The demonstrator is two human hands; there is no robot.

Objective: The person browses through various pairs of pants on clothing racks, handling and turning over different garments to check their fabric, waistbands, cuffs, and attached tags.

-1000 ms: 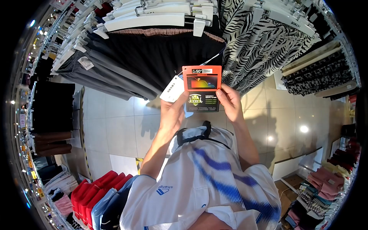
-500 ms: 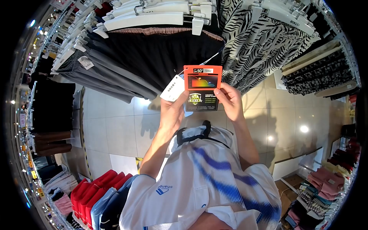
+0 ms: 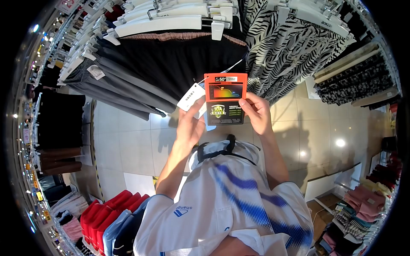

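Note:
My right hand (image 3: 257,114) pinches the right edge of a red and black hang tag (image 3: 226,89), thumb on its front. The tag is marked UPF 50+ above and 10A below. My left hand (image 3: 190,127) is closed at the lower end of a white paper tag (image 3: 191,98), just left of the red one; some of its fingers are hidden behind. A thin string (image 3: 234,66) runs from the tags up toward black trousers or a skirt (image 3: 179,57) with a pinkish waistband, clipped to a white hanger (image 3: 160,26).
Grey trousers (image 3: 115,87) hang at the left, and a zebra-print garment (image 3: 294,51) at the right. Red folded clothes (image 3: 109,213) sit at lower left. Pink and striped clothes (image 3: 363,202) lie at lower right. Pale floor tiles (image 3: 132,147) show below the rack.
My left hand has shifted slightly left and down, its thumb coming away from the red and black tag. The white tag has tilted a little. My right hand keeps its pinch.

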